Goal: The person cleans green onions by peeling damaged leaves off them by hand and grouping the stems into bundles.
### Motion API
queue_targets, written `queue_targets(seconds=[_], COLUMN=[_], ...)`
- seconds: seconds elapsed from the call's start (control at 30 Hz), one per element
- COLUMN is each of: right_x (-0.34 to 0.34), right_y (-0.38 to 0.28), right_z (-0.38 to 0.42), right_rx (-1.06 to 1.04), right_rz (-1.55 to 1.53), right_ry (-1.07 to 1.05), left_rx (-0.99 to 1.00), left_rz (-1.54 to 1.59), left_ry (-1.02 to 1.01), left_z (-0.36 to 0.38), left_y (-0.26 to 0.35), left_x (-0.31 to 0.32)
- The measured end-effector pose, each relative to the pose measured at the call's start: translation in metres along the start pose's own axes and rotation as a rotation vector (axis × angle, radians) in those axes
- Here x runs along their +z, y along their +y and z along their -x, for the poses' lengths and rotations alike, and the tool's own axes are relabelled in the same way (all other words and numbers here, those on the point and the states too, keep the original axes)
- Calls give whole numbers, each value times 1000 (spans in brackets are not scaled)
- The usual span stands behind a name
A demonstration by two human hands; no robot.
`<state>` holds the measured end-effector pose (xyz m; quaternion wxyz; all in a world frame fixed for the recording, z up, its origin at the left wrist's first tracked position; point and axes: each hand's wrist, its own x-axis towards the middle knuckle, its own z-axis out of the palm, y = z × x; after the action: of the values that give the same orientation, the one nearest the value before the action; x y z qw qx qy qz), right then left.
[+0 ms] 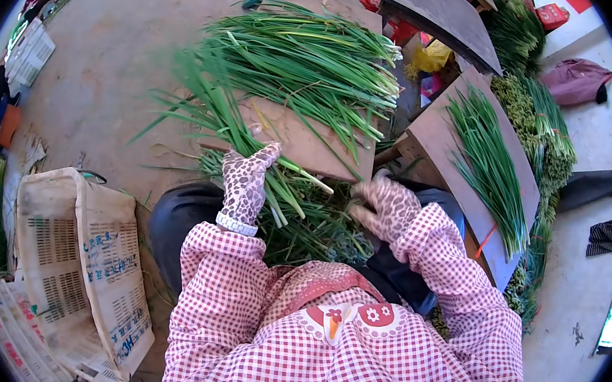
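My left hand point(246, 176), in a leopard-print glove, is closed round a small bunch of garlic chives point(220, 107). Their pale stalk ends stick out below the hand, toward me, and the green leaves fan out away, blurred at the tips. Over my right knee hovers my right hand point(385, 205), in a matching glove, with bent, slightly blurred fingers apart from the thumb; I see nothing held. A large pile of chives point(301, 62) lies on a low board point(309, 150) in front, white ends to the right. Loose green trimmings point(310, 238) fill the space between my legs.
On the right, a slanted board point(435, 153) carries another bundle of chives point(491, 166) beside a red tie. More greens point(528, 125) are heaped behind it. To the left stands a white plastic crate point(119, 275). A dark stool top point(436, 9) is at the upper right.
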<state>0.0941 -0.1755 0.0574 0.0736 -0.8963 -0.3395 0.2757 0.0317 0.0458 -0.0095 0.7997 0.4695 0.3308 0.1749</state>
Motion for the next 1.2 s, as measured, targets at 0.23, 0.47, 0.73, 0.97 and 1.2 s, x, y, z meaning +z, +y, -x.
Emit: queue_targets(seconds=[0.23, 0.47, 0.73, 0.97, 1.2], right_x=[2, 28, 43, 22, 43], right_y=[-52, -30, 11, 33, -22], right_z=[-55, -67, -16, -3, -60], right_rx=[3, 87, 55, -60, -191], right_rz=[-96, -868, -1130, -232, -702], right_ry=[60, 110, 86, 119, 184], left_rx=[-60, -73, 147, -2, -154], left_rz=[-5, 9, -48, -35, 96], left_ry=[-113, 14, 104, -140, -239], left_z=[-2, -3, -14, -1, 6], left_y=[-10, -2, -5, 0, 0], left_x=[6, 10, -3, 6, 12])
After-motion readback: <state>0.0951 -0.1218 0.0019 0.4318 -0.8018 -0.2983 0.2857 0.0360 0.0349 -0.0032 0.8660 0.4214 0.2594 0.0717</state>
